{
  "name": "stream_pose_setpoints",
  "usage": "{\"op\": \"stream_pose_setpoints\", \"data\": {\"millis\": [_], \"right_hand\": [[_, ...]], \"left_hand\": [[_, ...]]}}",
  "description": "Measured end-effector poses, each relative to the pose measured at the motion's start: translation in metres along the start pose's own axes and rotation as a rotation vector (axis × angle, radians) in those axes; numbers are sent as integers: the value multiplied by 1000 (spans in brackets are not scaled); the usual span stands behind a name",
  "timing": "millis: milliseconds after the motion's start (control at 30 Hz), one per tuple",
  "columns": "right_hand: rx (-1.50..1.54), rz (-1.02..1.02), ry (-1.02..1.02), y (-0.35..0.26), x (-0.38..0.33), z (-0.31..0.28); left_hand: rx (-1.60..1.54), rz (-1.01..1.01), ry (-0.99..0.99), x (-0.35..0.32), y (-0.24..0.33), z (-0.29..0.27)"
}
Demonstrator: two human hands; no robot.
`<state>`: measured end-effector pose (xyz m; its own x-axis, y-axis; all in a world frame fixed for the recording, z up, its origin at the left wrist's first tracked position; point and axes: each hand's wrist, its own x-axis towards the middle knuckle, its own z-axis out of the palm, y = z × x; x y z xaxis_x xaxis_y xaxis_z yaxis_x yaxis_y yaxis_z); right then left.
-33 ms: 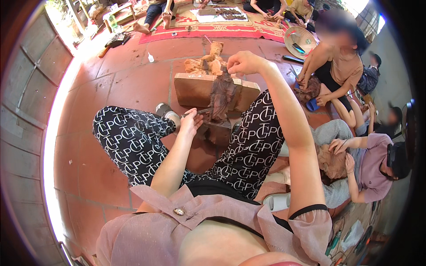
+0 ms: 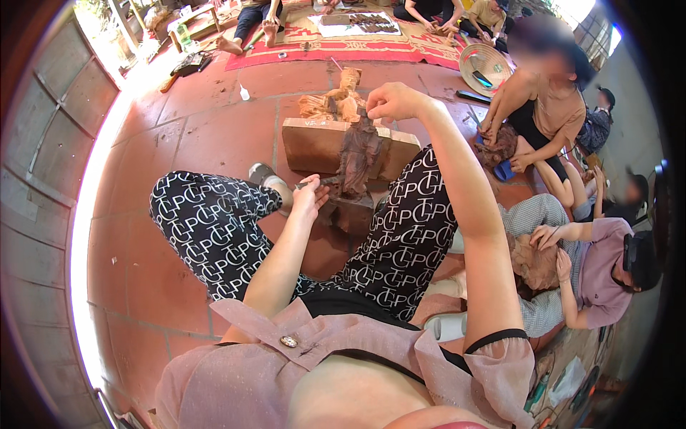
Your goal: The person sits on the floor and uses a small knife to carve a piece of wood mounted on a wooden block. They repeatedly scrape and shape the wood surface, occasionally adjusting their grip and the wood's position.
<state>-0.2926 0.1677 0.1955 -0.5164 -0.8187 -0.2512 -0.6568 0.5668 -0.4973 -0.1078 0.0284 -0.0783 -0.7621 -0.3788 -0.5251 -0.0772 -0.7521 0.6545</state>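
Note:
A dark brown figure of a robed person (image 2: 359, 154) stands upright between my knees, on a dark block (image 2: 350, 214). My right hand (image 2: 396, 102) reaches over from the right, its fingers pinched at the top of the figure's head. Low beside the figure's left side is my left hand (image 2: 311, 196), palm partly turned up. Its fingers close on a thin, dark, stick-like tool (image 2: 303, 185), whose tip I cannot make out. Just behind, a light wooden carving of a figure (image 2: 349, 82) rises beyond a thick wooden board (image 2: 311, 146).
A small white bottle (image 2: 244, 94) is on the red tiled floor (image 2: 143, 214). Farther off, people sit around a patterned red mat (image 2: 286, 53). At right, two people handle brown lumps, near a woven round basket (image 2: 484, 68). A metal shutter (image 2: 43, 214) runs along the left.
Hardly anything differs. The view has shifted very slightly, and my left hand and its tool have turned a little beside the figure.

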Motion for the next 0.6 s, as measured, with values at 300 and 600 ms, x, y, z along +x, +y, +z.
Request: {"op": "stream_pose_setpoints", "data": {"millis": [300, 600], "right_hand": [[26, 69, -91, -1, 24, -4], [107, 73, -85, 11, 28, -5]], "left_hand": [[219, 217, -36, -15, -5, 14], [323, 309, -203, -8, 4, 13]]}}
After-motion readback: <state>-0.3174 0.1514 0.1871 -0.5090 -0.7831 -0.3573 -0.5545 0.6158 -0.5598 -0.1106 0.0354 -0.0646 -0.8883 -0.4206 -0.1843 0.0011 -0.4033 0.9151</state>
